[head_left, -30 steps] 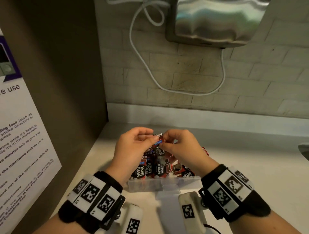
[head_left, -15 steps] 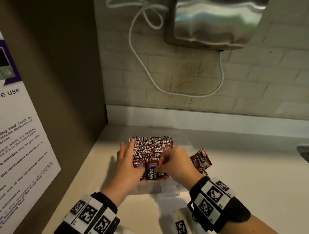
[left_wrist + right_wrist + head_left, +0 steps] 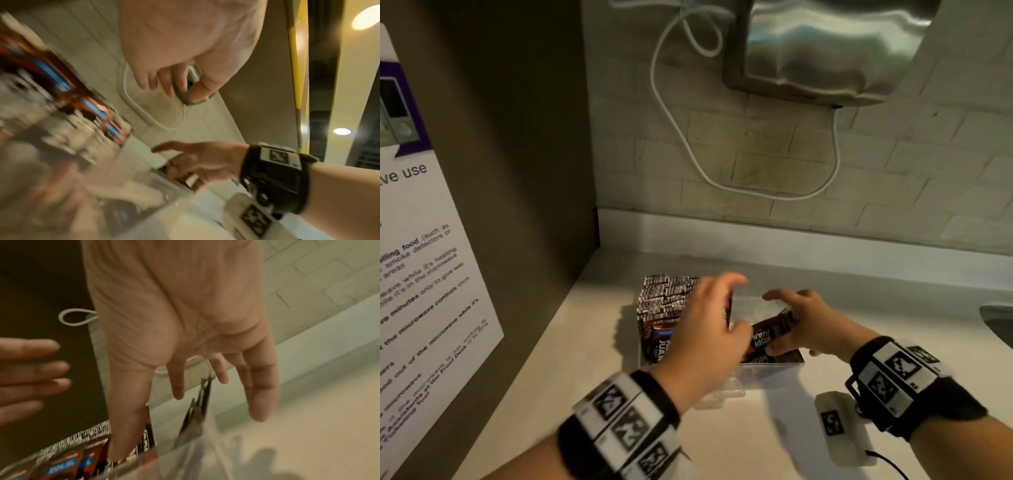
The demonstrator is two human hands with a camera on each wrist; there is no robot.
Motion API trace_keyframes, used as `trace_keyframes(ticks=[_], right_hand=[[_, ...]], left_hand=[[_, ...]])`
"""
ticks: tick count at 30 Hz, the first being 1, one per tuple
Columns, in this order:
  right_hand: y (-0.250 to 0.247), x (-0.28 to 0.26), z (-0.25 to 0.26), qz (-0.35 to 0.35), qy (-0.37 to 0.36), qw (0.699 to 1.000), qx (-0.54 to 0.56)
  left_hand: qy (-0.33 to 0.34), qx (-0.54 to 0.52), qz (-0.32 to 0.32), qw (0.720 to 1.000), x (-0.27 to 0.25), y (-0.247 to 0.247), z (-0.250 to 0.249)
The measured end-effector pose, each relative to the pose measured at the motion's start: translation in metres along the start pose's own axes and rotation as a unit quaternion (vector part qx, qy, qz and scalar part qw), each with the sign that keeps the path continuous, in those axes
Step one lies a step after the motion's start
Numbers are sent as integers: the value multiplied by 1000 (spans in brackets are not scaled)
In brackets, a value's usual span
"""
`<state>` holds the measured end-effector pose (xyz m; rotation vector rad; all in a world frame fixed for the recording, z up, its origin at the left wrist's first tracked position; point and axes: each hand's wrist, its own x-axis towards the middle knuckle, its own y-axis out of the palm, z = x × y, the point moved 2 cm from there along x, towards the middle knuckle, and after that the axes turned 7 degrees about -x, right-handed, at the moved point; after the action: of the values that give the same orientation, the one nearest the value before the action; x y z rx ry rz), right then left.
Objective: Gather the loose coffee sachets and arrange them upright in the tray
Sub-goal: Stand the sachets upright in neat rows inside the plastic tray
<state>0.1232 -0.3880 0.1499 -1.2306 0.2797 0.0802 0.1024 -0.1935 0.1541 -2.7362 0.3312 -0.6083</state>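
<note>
1. The right hand (image 3: pixel 801 325) grasps a tilted sachet (image 3: pixel 774 330) at the near right of the clear tray (image 3: pixel 774 368); best to tip it vertical before letting go.
2. The left hand (image 3: pixel 709 329), fingers straight and holding nothing, braces the upright row (image 3: pixel 664 301) at the tray's left; it should keep them from toppling.
3. Only the right wrist view shows that hand's thumb (image 3: pixel 127 410) reaching down among the sachets; the head view hides it.
</note>
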Motion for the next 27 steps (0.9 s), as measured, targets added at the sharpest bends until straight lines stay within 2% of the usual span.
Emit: trace_keyframes(ticks=[2,5,9,11,14,17,20,25,27], right_hand=[[8,5,2,-5,-4,1000,-1],[19,19,-3,-19,-24,996,-88],[24,20,-3,-10,-17,994,-110],[19,12,0,-30,-19,992,-119],[8,3,4,-51,-19,996,-68],[3,-1,7,-47,-15,997,-59],[2,-2,9,-29,-10,999,-37],[0,-7,13,-33,-35,999,2],[2,-8,16,-25,-38,999,-10]], left_hand=[[-74,-35,90,993,10,29,4],[-224,-115,175,952,26,61,10],[-311,-101,197,924,40,80,18],[-337,-97,192,917,42,83,20],[-341,-83,192,916,42,81,14],[-318,-87,203,922,44,83,12],[-329,-142,195,913,48,91,17],[-357,-202,144,900,69,132,73],[-368,-201,142,897,68,130,74]])
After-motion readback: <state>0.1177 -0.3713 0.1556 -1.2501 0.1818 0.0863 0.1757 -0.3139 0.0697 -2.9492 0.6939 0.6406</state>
